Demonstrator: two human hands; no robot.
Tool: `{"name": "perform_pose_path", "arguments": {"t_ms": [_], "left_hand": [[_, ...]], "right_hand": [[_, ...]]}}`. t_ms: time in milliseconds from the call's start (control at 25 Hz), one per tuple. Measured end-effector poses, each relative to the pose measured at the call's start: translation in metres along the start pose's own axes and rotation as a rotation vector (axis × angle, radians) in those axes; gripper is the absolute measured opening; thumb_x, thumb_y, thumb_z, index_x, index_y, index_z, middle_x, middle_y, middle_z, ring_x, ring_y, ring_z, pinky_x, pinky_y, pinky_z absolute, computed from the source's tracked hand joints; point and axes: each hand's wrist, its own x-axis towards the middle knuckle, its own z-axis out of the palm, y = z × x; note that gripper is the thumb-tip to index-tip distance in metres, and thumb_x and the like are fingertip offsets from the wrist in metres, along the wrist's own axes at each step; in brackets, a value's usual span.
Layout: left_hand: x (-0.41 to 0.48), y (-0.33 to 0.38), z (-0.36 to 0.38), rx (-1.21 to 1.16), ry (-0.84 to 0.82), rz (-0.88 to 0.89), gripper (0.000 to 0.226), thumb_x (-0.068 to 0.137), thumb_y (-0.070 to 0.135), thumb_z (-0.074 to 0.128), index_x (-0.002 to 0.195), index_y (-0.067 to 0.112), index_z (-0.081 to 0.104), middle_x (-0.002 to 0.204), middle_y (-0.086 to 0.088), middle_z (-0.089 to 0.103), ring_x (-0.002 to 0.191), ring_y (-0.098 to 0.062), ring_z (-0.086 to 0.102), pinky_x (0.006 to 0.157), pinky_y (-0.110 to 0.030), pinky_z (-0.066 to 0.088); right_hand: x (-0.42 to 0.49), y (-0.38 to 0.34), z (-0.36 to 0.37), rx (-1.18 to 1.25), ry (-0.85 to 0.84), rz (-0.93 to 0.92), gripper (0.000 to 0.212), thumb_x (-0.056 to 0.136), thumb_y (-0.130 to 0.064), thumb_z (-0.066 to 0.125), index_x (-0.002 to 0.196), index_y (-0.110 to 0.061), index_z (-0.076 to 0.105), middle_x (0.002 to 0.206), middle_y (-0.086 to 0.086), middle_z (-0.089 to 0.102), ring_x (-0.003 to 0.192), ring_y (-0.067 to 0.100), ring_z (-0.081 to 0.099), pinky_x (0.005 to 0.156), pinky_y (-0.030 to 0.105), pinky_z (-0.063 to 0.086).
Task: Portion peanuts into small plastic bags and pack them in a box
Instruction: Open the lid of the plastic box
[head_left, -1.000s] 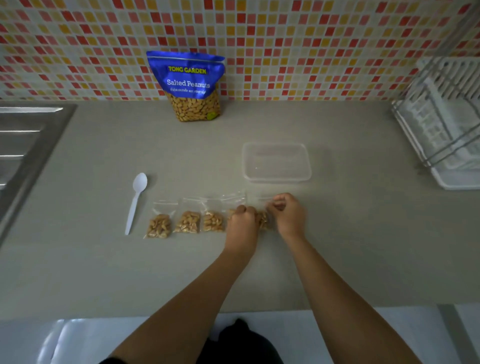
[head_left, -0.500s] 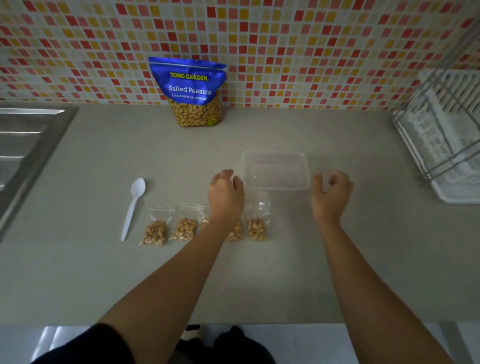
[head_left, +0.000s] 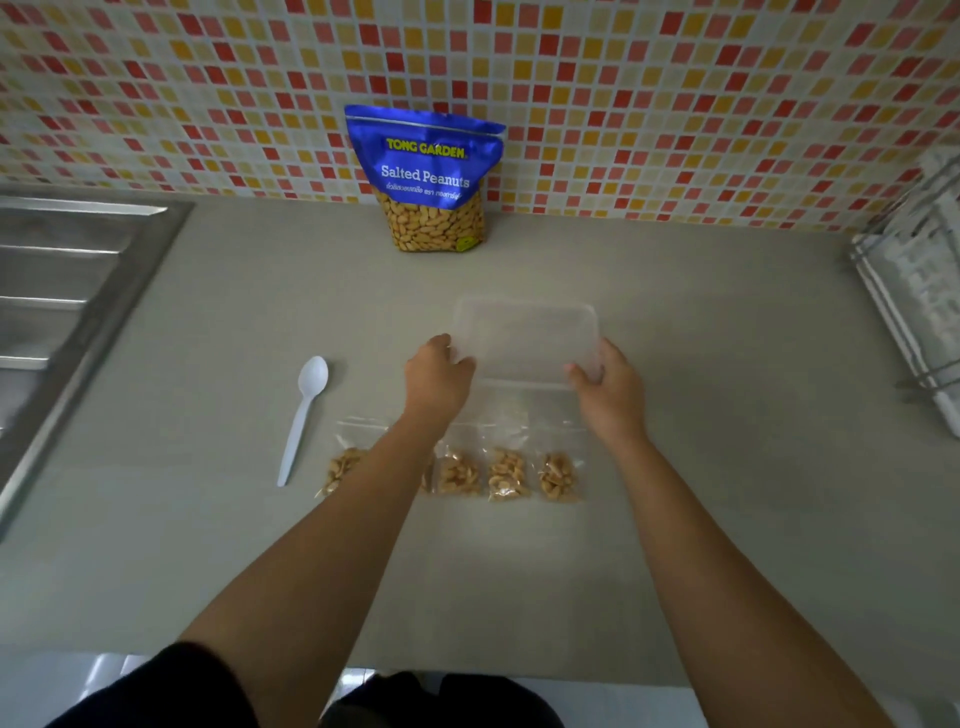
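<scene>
Counter (head_left: 727, 493) holds filled bags (head_left: 506, 475) in a row, portioning seemingly done; left hand (head_left: 436, 376) and right hand (head_left: 613, 389) curl fingers (head_left: 441, 344) round the empty box (head_left: 524, 335), packing outstanding.

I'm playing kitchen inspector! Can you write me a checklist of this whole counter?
Surface: grey counter, no loose peanuts seen.
Job's things: clear box looks empty; small peanut bags in a row in front of it; blue peanut pouch upright by the tiled wall; white spoon left of the bags.
Clutter: nothing seen.
Grippers: left hand and right hand each hold a near corner of the box.
Cables: nothing seen.
Surroundings: steel sink left, dish rack right.
</scene>
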Motion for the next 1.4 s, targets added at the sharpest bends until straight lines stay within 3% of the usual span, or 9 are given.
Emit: {"name": "perform_pose_path", "arguments": {"t_ms": [160,280,400,560,640,800,1000,1200,1400], "left_hand": [[0.009,-0.038,-0.051,-0.056,0.028,-0.093,0.020,0.081,0.012,0.056,0.066,0.012,0.044,0.063,-0.002,0.046,0.071,-0.025,0.050,0.065,-0.028,0.039],[0.017,-0.052,-0.066,-0.067,0.016,-0.133,0.021,0.083,0.015,0.057,0.094,-0.002,0.059,0.093,-0.021,0.064,0.091,-0.035,0.062,0.080,-0.038,0.050],[0.024,-0.059,-0.074,-0.050,-0.028,-0.121,0.016,0.083,0.015,0.054,0.068,0.013,0.052,0.066,-0.005,0.055,0.077,-0.030,0.058,0.063,-0.031,0.041],[0.025,-0.057,-0.080,0.057,-0.072,-0.127,0.043,0.092,0.027,0.051,0.132,0.011,0.050,0.132,-0.005,0.056,0.124,-0.025,0.050,0.096,-0.030,0.039],[0.028,-0.056,-0.083,0.133,-0.044,-0.088,0.051,0.093,0.032,0.048,0.140,0.012,0.040,0.143,-0.006,0.046,0.131,-0.023,0.044,0.105,-0.031,0.034],[0.032,-0.041,-0.092,0.139,0.120,0.075,0.046,0.092,0.031,0.051,0.133,0.012,0.049,0.130,-0.008,0.059,0.114,-0.024,0.059,0.091,-0.026,0.042],[0.050,-0.001,-0.101,-0.672,-0.024,-0.049,0.032,0.090,0.002,0.048,0.122,0.008,0.053,0.083,-0.004,0.063,0.061,-0.016,0.061,0.059,-0.024,0.051],[0.065,0.034,-0.089,-0.570,-0.262,0.067,0.028,0.091,0.002,0.049,0.118,0.004,0.056,0.077,-0.005,0.063,0.049,-0.006,0.056,0.048,-0.013,0.044],[0.063,0.056,-0.066,-0.568,-0.323,0.198,0.014,0.095,0.014,0.051,0.101,0.006,0.060,0.082,-0.009,0.061,0.052,0.000,0.059,0.056,-0.012,0.049]], "right_hand": [[-0.017,-0.032,0.052,0.027,-0.096,-0.007,0.048,0.085,-0.018,0.062,0.130,-0.007,0.050,0.125,0.012,0.061,0.115,0.025,0.058,0.096,0.031,0.044],[-0.023,-0.039,0.072,0.034,-0.113,0.031,0.049,0.085,-0.016,0.062,0.131,-0.004,0.048,0.128,0.015,0.059,0.118,0.026,0.056,0.097,0.031,0.042],[-0.025,-0.046,0.077,0.092,-0.131,0.079,0.051,0.087,-0.014,0.060,0.134,-0.001,0.044,0.135,0.014,0.053,0.125,0.024,0.051,0.100,0.027,0.037],[-0.025,-0.057,0.075,0.024,-0.121,0.109,0.058,0.090,-0.025,0.058,0.140,-0.006,0.037,0.146,0.013,0.040,0.135,0.022,0.038,0.108,0.026,0.028],[-0.027,-0.062,0.074,-0.039,-0.112,0.106,0.060,0.090,-0.032,0.056,0.141,-0.007,0.037,0.152,0.017,0.027,0.141,0.024,0.025,0.113,0.028,0.020],[-0.027,-0.078,0.062,-0.068,0.003,0.034,0.054,0.091,-0.037,0.055,0.134,-0.006,0.047,0.152,0.017,0.027,0.142,0.024,0.023,0.114,0.027,0.016],[-0.013,-0.096,0.024,0.405,0.098,0.180,0.058,0.085,-0.023,0.064,0.137,-0.019,0.039,0.136,0.006,0.048,0.113,0.012,0.052,0.094,0.021,0.040],[0.000,-0.087,-0.031,0.375,-0.306,0.201,0.066,0.084,-0.003,0.062,0.139,-0.029,0.035,0.125,0.008,0.052,0.100,0.015,0.058,0.069,0.024,0.045],[-0.003,-0.058,-0.043,0.507,-0.295,0.230,0.045,0.084,0.004,0.059,0.125,-0.015,0.053,0.098,-0.001,0.062,0.069,0.005,0.057,0.062,0.018,0.046]]}}
